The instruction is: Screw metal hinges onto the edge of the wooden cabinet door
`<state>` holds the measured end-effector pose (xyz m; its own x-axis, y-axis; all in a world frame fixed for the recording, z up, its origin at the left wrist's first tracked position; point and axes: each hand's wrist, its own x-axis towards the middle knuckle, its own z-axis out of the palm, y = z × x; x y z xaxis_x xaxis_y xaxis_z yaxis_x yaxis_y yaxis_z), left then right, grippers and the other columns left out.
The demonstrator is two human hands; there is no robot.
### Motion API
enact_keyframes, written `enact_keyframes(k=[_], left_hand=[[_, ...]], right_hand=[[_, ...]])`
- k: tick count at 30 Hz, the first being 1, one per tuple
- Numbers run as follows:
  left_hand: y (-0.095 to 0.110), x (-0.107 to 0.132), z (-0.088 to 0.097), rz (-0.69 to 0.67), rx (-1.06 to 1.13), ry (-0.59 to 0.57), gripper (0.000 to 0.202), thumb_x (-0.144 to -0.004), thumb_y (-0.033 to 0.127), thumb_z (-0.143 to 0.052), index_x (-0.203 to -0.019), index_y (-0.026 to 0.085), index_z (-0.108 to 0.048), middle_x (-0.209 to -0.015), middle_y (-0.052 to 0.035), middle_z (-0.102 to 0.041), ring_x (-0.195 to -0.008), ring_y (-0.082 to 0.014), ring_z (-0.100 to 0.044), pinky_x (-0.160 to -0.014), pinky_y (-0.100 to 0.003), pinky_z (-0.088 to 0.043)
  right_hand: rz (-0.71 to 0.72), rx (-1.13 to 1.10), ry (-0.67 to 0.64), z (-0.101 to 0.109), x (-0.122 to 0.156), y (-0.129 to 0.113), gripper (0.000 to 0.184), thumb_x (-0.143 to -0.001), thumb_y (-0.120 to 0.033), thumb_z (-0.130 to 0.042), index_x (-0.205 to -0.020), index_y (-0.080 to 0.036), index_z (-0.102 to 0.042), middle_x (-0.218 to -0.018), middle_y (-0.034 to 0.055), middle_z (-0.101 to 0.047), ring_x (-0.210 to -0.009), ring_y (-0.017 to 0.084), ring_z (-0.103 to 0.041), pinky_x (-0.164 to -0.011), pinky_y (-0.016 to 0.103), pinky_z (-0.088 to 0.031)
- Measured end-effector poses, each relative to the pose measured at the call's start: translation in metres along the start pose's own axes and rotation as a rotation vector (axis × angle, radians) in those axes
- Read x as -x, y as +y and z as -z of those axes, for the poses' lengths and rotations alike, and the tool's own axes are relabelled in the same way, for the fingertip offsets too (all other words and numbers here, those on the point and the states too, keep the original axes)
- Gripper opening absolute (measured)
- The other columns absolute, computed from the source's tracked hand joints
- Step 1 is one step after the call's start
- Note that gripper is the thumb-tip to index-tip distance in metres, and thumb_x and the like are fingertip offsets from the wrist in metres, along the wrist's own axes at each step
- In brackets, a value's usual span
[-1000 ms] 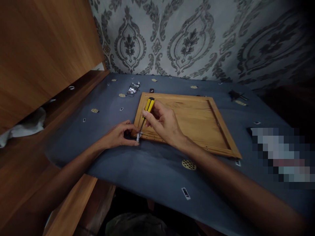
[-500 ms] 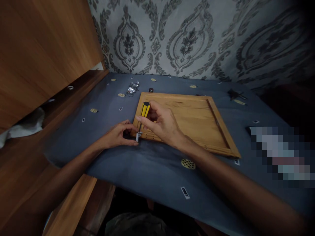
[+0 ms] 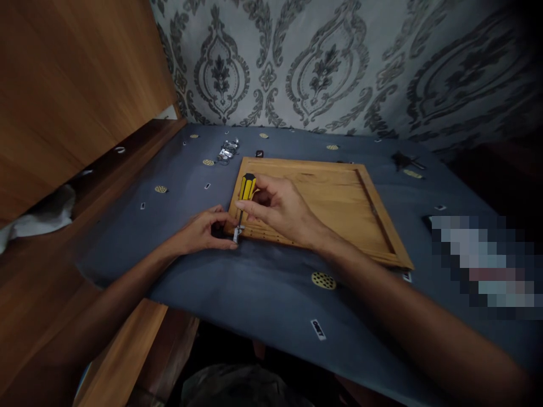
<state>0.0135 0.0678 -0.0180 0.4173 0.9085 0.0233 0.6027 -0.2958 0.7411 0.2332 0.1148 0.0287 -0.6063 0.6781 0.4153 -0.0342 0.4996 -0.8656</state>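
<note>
A framed wooden panel, like a cabinet door [image 3: 335, 198], lies flat on the blue cloth. At its near left corner sits a small metal hinge [image 3: 236, 233]. My left hand [image 3: 207, 230] has its thumb and fingers closed around that hinge, steadying it against the frame. In my right hand [image 3: 280, 206] is a screwdriver [image 3: 246, 189] with a yellow and black handle, gripped between thumb and fingers. It stands nearly upright, its tip down at the hinge. Any screw under the tip is too small to make out.
Behind the panel lies a pile of metal hinges [image 3: 228, 151], with a small black object [image 3: 259, 154] beside it. A dark tool-like object [image 3: 407, 162] rests at the far right. A wooden cabinet [image 3: 85, 85] rises on the left, and a patterned wall [image 3: 275, 68] closes the back.
My right hand's grip on the screwdriver has shifted slightly and the handle leans a little differently. My left hand stays at the hinge. The whole view has moved very slightly.
</note>
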Motion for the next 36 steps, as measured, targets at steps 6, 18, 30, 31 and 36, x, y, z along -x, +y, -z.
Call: enact_keyframes(k=[6,18,30,31,36], left_hand=[[-0.001,-0.001,-0.001,-0.011,0.021,0.009,0.046,-0.073,0.049,-0.083,-0.108,0.022,-0.071,-0.108,-0.0047,-0.059,-0.097,-0.0202,-0.056,-0.087,-0.035,-0.048],[0.0,-0.001,0.0,-0.033,0.053,0.005,0.044,-0.073,0.048,-0.083,-0.108,0.024,-0.073,-0.091,0.0001,-0.05,-0.082,-0.0151,-0.049,-0.075,-0.029,-0.041],[0.001,-0.001,0.0,-0.033,0.021,0.006,0.046,-0.073,0.053,-0.081,-0.105,0.021,-0.072,-0.091,-0.0003,-0.049,-0.081,-0.0156,-0.049,-0.073,-0.03,-0.042],[0.001,-0.001,-0.001,-0.033,0.023,0.006,0.047,-0.073,0.053,-0.081,-0.105,0.021,-0.071,-0.091,-0.0004,-0.05,-0.082,-0.0157,-0.05,-0.073,-0.03,-0.043],[0.0,-0.001,-0.001,-0.041,0.014,0.01,0.046,-0.073,0.054,-0.081,-0.104,0.021,-0.071,-0.094,-0.0011,-0.052,-0.087,-0.0172,-0.052,-0.076,-0.03,-0.044]], right_hand=[[0.066,0.198,0.24,-0.016,0.007,0.011,0.038,-0.086,-0.05,-0.073,-0.073,-0.023,-0.049,-0.065,-0.0046,-0.051,-0.059,0.012,-0.047,-0.05,0.027,-0.037],[0.096,0.149,0.398,-0.014,0.009,-0.003,0.028,-0.092,-0.045,-0.068,-0.082,-0.026,-0.05,-0.071,-0.003,-0.05,-0.059,0.014,-0.049,-0.053,0.03,-0.047],[0.064,0.145,0.312,-0.019,0.011,0.011,0.035,-0.091,-0.052,-0.067,-0.078,-0.025,-0.048,-0.071,-0.0024,-0.05,-0.061,0.014,-0.049,-0.053,0.03,-0.043],[0.063,0.144,0.312,-0.019,0.011,0.013,0.034,-0.092,-0.051,-0.067,-0.079,-0.025,-0.049,-0.072,-0.0024,-0.051,-0.061,0.014,-0.049,-0.053,0.03,-0.044],[0.061,0.148,0.311,-0.02,0.011,0.02,0.03,-0.093,-0.048,-0.065,-0.081,-0.024,-0.051,-0.072,-0.0027,-0.052,-0.062,0.014,-0.052,-0.054,0.029,-0.046]])
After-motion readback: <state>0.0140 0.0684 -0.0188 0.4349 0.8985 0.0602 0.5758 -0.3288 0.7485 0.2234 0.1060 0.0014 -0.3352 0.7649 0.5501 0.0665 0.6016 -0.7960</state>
